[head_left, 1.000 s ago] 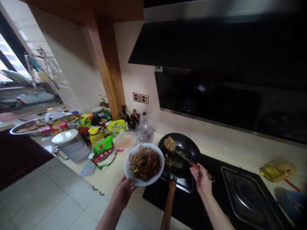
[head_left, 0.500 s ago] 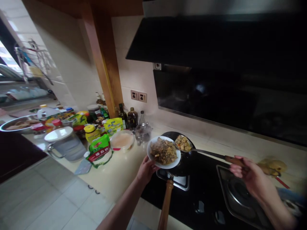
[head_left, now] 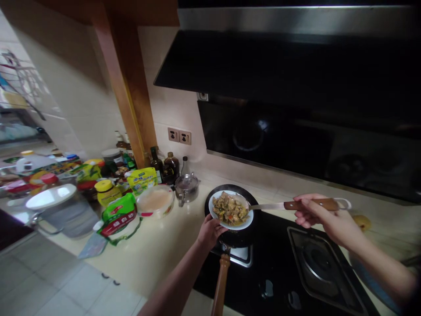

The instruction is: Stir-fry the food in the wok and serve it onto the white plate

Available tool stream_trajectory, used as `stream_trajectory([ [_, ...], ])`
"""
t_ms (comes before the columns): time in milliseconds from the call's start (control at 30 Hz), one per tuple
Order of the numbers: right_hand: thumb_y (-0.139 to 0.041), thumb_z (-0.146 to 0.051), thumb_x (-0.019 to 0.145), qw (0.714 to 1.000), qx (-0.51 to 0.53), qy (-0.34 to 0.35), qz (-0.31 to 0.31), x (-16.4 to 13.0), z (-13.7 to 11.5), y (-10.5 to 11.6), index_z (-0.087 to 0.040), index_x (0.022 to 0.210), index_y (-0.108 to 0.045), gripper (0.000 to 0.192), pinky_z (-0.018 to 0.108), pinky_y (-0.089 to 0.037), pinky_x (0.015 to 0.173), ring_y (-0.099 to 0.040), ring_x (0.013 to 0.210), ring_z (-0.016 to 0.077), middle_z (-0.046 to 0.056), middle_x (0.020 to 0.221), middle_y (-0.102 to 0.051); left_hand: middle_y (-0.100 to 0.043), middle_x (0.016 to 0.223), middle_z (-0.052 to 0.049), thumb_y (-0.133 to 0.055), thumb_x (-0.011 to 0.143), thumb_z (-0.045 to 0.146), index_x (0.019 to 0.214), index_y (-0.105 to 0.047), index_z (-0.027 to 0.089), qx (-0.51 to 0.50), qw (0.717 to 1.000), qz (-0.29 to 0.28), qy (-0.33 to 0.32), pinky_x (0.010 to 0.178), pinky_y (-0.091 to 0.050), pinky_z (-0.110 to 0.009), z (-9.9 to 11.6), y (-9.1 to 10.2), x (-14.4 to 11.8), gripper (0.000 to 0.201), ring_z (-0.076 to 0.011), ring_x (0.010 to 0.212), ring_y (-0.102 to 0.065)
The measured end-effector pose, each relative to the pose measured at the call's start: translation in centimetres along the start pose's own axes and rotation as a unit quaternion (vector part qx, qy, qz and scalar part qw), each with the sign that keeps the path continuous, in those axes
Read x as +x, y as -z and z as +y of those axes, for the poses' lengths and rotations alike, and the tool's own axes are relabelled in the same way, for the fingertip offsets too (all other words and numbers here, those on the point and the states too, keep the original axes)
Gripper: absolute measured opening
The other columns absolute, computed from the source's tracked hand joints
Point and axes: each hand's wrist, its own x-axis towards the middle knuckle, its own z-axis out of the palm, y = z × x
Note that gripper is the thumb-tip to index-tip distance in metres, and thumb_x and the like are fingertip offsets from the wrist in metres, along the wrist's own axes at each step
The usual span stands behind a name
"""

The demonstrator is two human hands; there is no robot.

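Left hand (head_left: pixel 210 229) grips the white plate (head_left: pixel 245 223) from beneath, at the rim's 7 o'clock, fingers curled under and thumb on the edge; plate sits level, held up over the black wok (head_left: pixel 235 237). Wok's wooden handle (head_left: pixel 219 285) runs out toward 6 o'clock, untouched by either hand.

Plate carries a heap of browned, chunky stir-fry (head_left: pixel 229 208), yellowish pieces with a bit of sauce gloss, piled mostly centre-left.

Spatula (head_left: pixel 272 205) lies nearly horizontal, long axis 9-to-3: metal blade end over the plate's 2 o'clock rim, touching or just above the food (cannot tell which), wooden grip out at 3 o'clock.

Right hand (head_left: pixel 320 216) is closed around that wooden grip, fingers wrapped from below, hang loop sticking out past the fist. From this hand the plate lies at 9 o'clock, a full spatula length away; left hand is the nearer one, already in contact.

Right burner (head_left: pixel 317 259) sits bare at 6 o'clock of the right hand.
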Motion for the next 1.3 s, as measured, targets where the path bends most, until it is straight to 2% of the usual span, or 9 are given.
stream_trajectory([
  [167,-0.072,-0.053,0.068,0.999,-0.036,0.029,-0.002,0.8,-2.1,-1.1,-0.016,0.090,-0.063,0.044,0.029,-0.059,0.049,-0.068,0.056,0.0204,0.007,0.063,-0.069,-0.067,0.066,-0.003,-0.057,0.059,0.003,0.097,-0.049,0.015,0.000,1.000,0.003,-0.007,0.058,-0.058,-0.032,0.1,0.3,0.3,0.040,-0.0183,0.055,-0.066],
  [267,-0.070,-0.054,0.070,0.997,-0.056,0.053,0.011,0.9,-2.2,-0.9,-0.015,0.091,-0.064,0.044,0.030,-0.060,0.051,-0.068,0.057,0.0208,0.007,0.065,-0.069,-0.068,0.066,-0.003,-0.057,0.059,0.003,0.096,-0.049,0.016,0.000,1.000,0.001,-0.007,0.058,-0.058,-0.031,0.2,0.5,0.4,0.040,-0.0186,0.055,-0.066],
  [500,-0.066,-0.039,0.079,0.971,-0.147,0.187,0.015,-2.0,1.3,1.0,-0.021,0.095,-0.069,0.025,0.029,-0.063,0.060,-0.071,0.067,0.0201,0.007,0.085,-0.073,-0.067,0.063,-0.002,-0.057,0.058,0.003,0.097,-0.047,0.016,-0.001,1.000,-0.009,-0.010,0.054,-0.057,-0.028,0.6,1.0,0.5,0.042,-0.0172,0.052,-0.065],
  [633,-0.067,-0.036,0.078,0.958,-0.146,0.244,0.023,-3.6,3.2,0.8,-0.023,0.095,-0.071,0.021,0.029,-0.063,0.063,-0.071,0.069,0.0205,0.007,0.090,-0.074,-0.067,0.065,-0.001,-0.058,0.057,0.004,0.095,-0.048,0.017,-0.002,1.000,-0.017,-0.015,0.052,-0.057,-0.027,0.8,1.3,0.6,0.042,-0.0177,0.053,-0.066],
  [700,-0.070,-0.039,0.075,0.969,-0.128,0.208,0.034,-4.0,3.7,0.5,-0.023,0.093,-0.072,0.024,0.031,-0.063,0.063,-0.071,0.070,0.0222,0.008,0.091,-0.073,-0.067,0.067,-0.002,-0.059,0.058,0.004,0.095,-0.048,0.017,-0.003,1.000,-0.020,-0.016,0.052,-0.057,-0.027,0.8,1.4,0.5,0.041,-0.0181,0.054,-0.067],
  [833,-0.075,-0.046,0.067,0.987,-0.026,0.115,0.111,-4.1,4.4,0.5,-0.023,0.090,-0.070,0.032,0.036,-0.063,0.063,-0.071,0.070,0.0245,0.008,0.087,-0.073,-0.067,0.067,-0.002,-0.060,0.059,0.004,0.097,-0.049,0.016,-0.011,0.999,-0.036,-0.021,0.054,-0.058,-0.027,1.1,1.6,0.0,0.041,-0.0169,0.054,-0.066],
  [1033,-0.074,-0.047,0.068,0.972,0.128,0.075,0.185,-2.7,6.0,2.9,-0.025,0.090,-0.065,0.033,0.024,-0.059,0.053,-0.069,0.061,0.0180,0.003,0.067,-0.072,-0.068,0.073,-0.003,-0.061,0.061,0.004,0.097,-0.053,0.016,-0.016,0.999,-0.028,-0.033,0.059,-0.059,-0.030,1.8,2.6,-1.1,0.040,-0.0172,0.058,-0.067],
  [1167,-0.074,-0.046,0.067,0.973,0.115,0.047,0.197,-1.3,8.0,3.6,-0.022,0.091,-0.064,0.035,0.022,-0.059,0.051,-0.068,0.058,0.0172,0.002,0.065,-0.071,-0.070,0.074,-0.004,-0.063,0.060,0.005,0.092,-0.055,0.016,-0.021,0.998,-0.022,-0.049,0.058,-0.058,-0.028,2.3,4.5,-1.8,0.035,-0.0170,0.060,-0.067],
  [1300,-0.075,-0.042,0.065,0.986,0.056,0.003,0.158,0.9,10.7,1.7,-0.017,0.089,-0.063,0.036,0.025,-0.058,0.049,-0.067,0.052,0.0180,0.003,0.061,-0.070,-0.071,0.076,-0.004,-0.065,0.059,0.004,0.092,-0.057,0.017,-0.022,0.998,0.017,-0.063,0.058,-0.058,-0.027,3.6,7.1,-3.6,0.036,-0.0169,0.062,-0.067],
])
